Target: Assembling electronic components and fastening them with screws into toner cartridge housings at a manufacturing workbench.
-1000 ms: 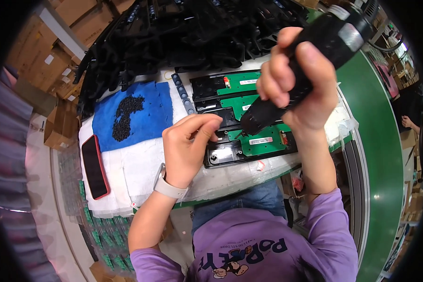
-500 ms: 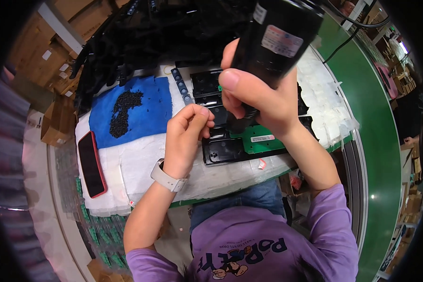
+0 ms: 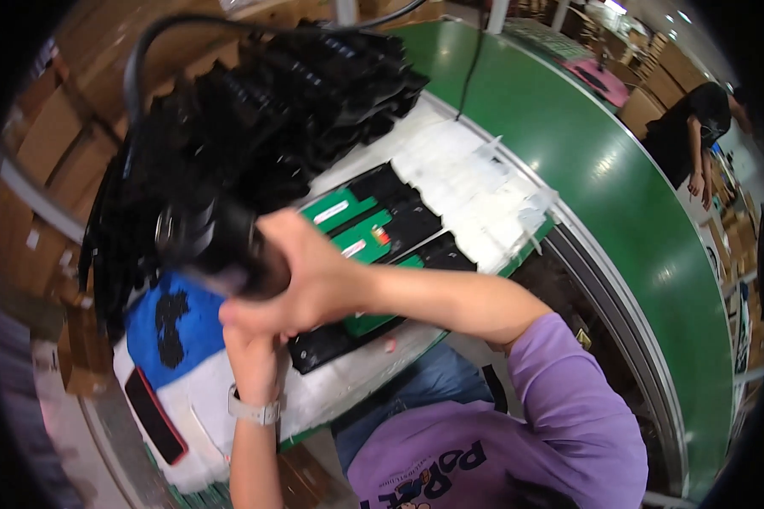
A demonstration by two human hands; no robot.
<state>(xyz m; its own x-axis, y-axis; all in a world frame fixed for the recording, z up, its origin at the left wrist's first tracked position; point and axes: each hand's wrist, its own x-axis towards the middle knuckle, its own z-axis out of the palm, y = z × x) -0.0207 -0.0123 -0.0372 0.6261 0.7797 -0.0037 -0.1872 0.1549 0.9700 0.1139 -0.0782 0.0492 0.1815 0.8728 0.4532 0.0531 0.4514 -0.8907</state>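
The right hand (image 3: 314,284) is clamped around a blurred black power screwdriver (image 3: 216,242), held over a blue tray of black screws (image 3: 165,318). The left hand (image 3: 250,352) sits just beneath it, its grip hidden. Black-and-green circuit assemblies (image 3: 369,233) lie just beside, on the white-padded bench (image 3: 475,191).

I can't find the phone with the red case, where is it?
In the head view the phone lies low on the left, on the white table cover, just below the blue cloth and left of the left hand.
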